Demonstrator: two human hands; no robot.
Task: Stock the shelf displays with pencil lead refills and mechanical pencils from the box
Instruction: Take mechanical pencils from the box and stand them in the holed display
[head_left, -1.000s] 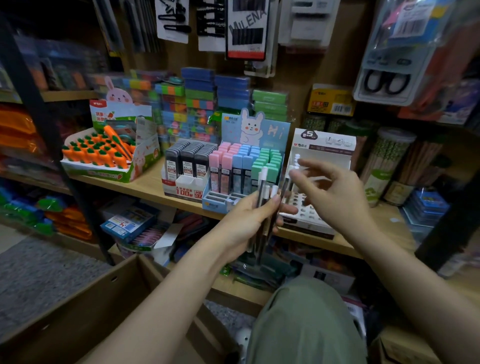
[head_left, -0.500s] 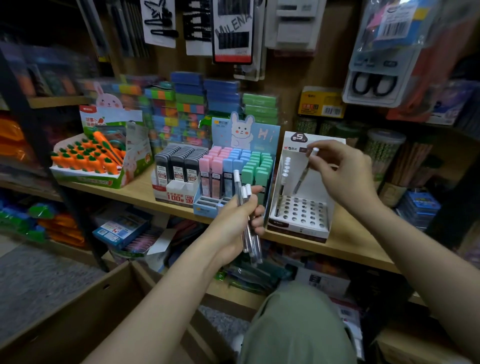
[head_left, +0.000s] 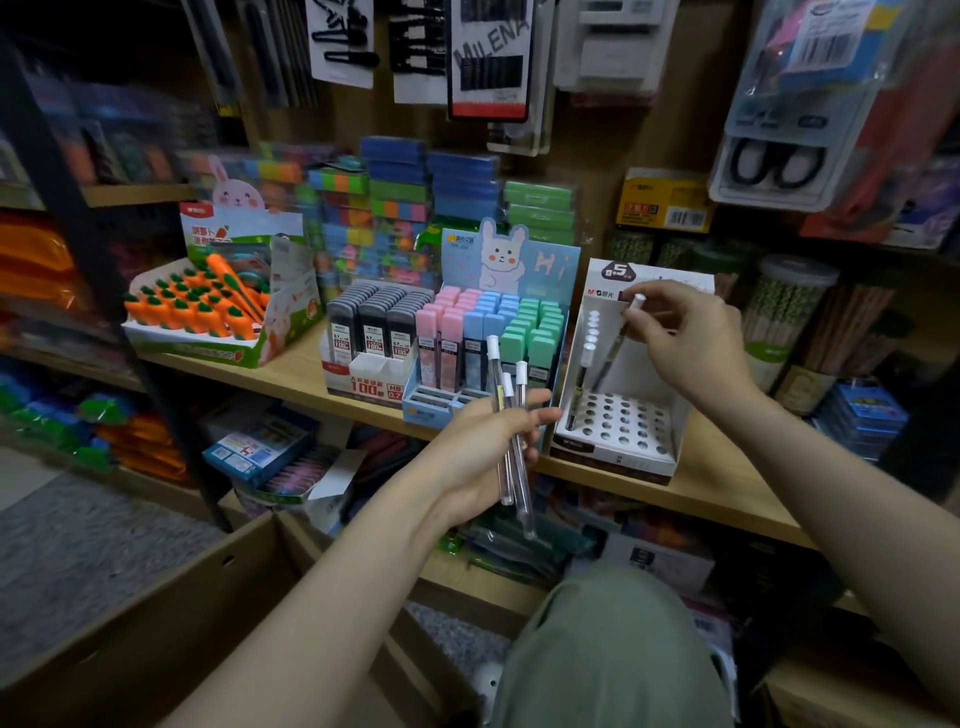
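pencils in left hand (head_left: 488, 457): 3 | right hand (head_left: 691, 338): 1 pencil (head_left: 615, 343)

"MILENA" is printed slantwise on a hanging hair-clip card (head_left: 491, 57). "Hi" is written beside a rabbit on the blue backboard of the pastel lead refill display (head_left: 545, 262). On the white pencil display box (head_left: 615, 457), "M&G" and a large "5" are read at its top. On the front of the black lead refill display (head_left: 370, 385), "100" and "HB 0.7" are printed in red. The smaller labels cannot be read.
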